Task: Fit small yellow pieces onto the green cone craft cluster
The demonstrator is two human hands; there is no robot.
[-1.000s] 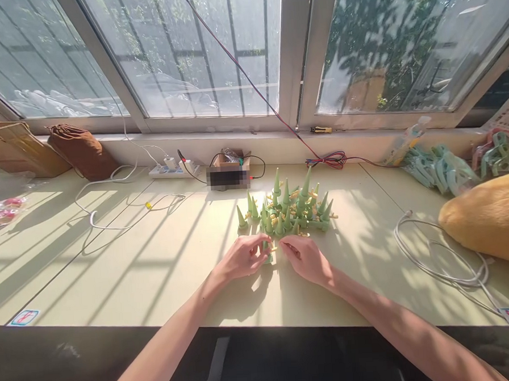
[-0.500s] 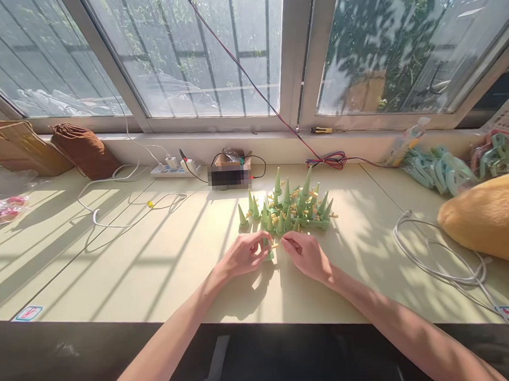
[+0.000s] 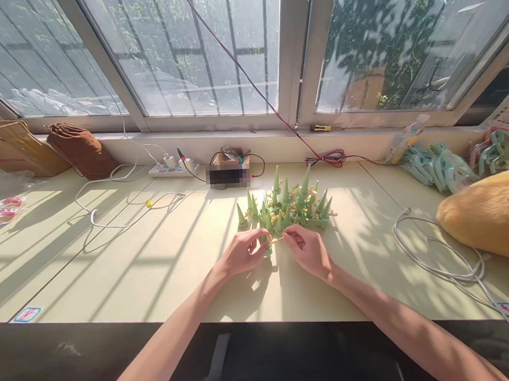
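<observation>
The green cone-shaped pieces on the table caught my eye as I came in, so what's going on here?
A person has both bare hands at work over a pale yellow table. The left hand holds a small green piece, partly hidden by the fingers, with a thin yellow peg sticking out. The right hand is at the peg's free end; whether it grips it is too small to tell. Just beyond, a cluster of green cone-shaped pieces stands with points upward.

Left fingers point(image 3: 259, 233) pinching green piece point(image 3: 269, 250), cones point(image 3: 285, 195) behind
</observation>
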